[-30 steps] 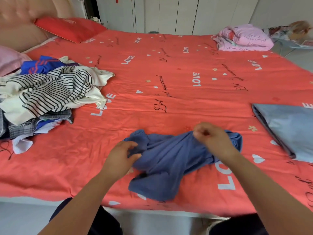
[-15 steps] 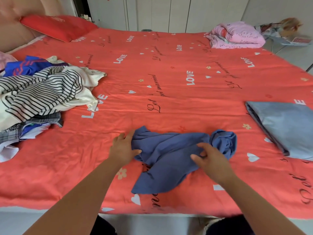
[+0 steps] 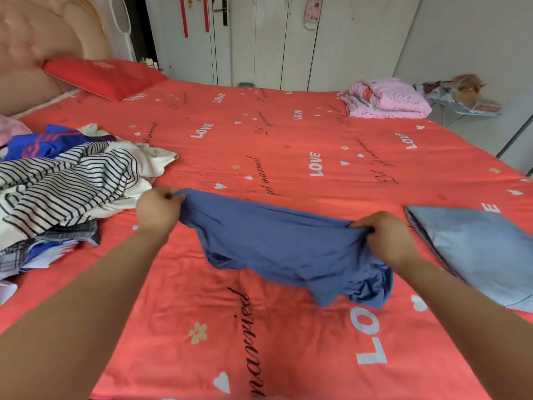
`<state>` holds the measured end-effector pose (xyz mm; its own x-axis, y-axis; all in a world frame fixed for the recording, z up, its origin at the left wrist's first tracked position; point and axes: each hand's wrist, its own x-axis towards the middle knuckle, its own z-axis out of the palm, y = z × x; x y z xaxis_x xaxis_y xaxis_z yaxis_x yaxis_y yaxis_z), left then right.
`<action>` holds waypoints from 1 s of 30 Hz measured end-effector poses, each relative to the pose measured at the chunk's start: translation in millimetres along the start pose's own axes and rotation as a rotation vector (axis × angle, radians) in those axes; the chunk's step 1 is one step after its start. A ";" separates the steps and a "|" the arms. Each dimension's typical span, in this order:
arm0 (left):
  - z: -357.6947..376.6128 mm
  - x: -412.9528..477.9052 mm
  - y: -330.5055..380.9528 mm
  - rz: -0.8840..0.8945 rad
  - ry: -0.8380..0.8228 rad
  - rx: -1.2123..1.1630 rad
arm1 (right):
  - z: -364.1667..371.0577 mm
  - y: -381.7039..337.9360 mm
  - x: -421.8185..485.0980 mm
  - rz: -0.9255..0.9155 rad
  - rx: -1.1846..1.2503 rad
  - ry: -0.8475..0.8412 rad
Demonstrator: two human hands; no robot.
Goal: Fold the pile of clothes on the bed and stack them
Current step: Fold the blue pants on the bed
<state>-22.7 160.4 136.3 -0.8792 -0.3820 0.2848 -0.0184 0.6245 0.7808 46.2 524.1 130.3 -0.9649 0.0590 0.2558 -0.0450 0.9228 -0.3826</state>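
**Blue cloth held taut between two hands**

Blue and soft, the garment [image 3: 282, 249] hangs in the middle of our view, stretched along its upper edge above the red bed cover [image 3: 288, 140]. Our left hand [image 3: 157, 210], at about 9 o'clock from the cloth, has its fingers curled tight around one corner of that edge. Our right hand [image 3: 386, 236], at about 3 o'clock, bunches the other end of the edge in a closed grip. The lower part of the garment sags in loose folds toward 5 o'clock; we cannot tell whether it touches the cover.

The unfolded pile of clothes [image 3: 66, 183] lies at 9 o'clock on the bed, just beside our left hand, with a black-and-white striped top uppermost and a bright blue piece behind it. At 3 o'clock, near our right hand, a folded grey-blue garment [image 3: 476, 243] lies flat on the cover.

Farther off, a red pillow [image 3: 101, 75] sits at 11 o'clock against the padded headboard [image 3: 34, 53]. A bundled pink blanket [image 3: 386, 99] rests at 1 o'clock by the bed's far edge, with pale wardrobe doors [image 3: 288, 39] behind it at 12 o'clock.
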 end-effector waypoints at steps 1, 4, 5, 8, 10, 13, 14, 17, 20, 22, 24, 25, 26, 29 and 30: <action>-7.0 8.7 14.4 0.000 0.033 -0.061 | -20.9 -1.8 16.2 0.008 -0.018 0.080; -27.8 27.9 58.1 0.091 0.173 -0.150 | -75.9 -21.6 50.9 -0.033 -0.026 0.368; -35.2 30.6 69.4 0.130 0.214 -0.211 | -89.3 -29.7 55.5 -0.060 -0.009 0.453; -52.4 13.7 77.4 0.209 0.254 -0.356 | -101.8 -42.7 42.7 -0.109 0.039 0.578; -52.4 -12.9 49.5 0.252 0.189 -0.250 | -79.9 -33.9 14.3 -0.156 0.045 0.512; -48.0 -65.5 -24.4 0.299 -0.297 -0.010 | -32.7 -13.2 -44.3 -0.255 0.019 -0.045; -45.8 -82.8 -51.8 0.315 -0.469 0.119 | -19.3 -8.6 -63.6 -0.277 -0.042 -0.361; -45.2 -106.4 -103.6 0.301 -0.775 0.330 | 11.0 16.1 -94.7 -0.263 -0.129 -0.818; -34.1 -96.6 -83.6 0.176 -0.679 0.316 | 16.7 24.6 -77.1 -0.048 -0.118 -0.642; -14.7 -81.6 -70.0 0.130 -0.595 0.289 | 19.4 20.3 -58.5 -0.004 -0.221 -0.563; 5.7 -66.8 -54.5 0.126 -0.518 0.293 | 28.6 23.9 -40.8 0.063 -0.239 -0.501; 16.9 -60.3 -49.7 0.131 -0.498 0.308 | 34.3 29.1 -33.4 0.110 -0.194 -0.456; 29.2 -53.8 -47.0 0.120 -0.497 0.317 | 39.8 34.7 -27.5 0.172 -0.136 -0.394; 63.2 -38.0 -42.2 0.046 -0.542 0.311 | 58.2 52.9 -13.3 0.350 -0.010 -0.230; 74.2 -35.4 -43.3 0.019 -0.555 0.306 | 62.8 56.5 -10.5 0.390 0.029 -0.206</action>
<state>-26.1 197.5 51.2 -0.9952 -0.0099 -0.0974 -0.0631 0.8255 0.5609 37.6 551.7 50.3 -0.9425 0.3209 -0.0935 0.3282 0.8354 -0.4409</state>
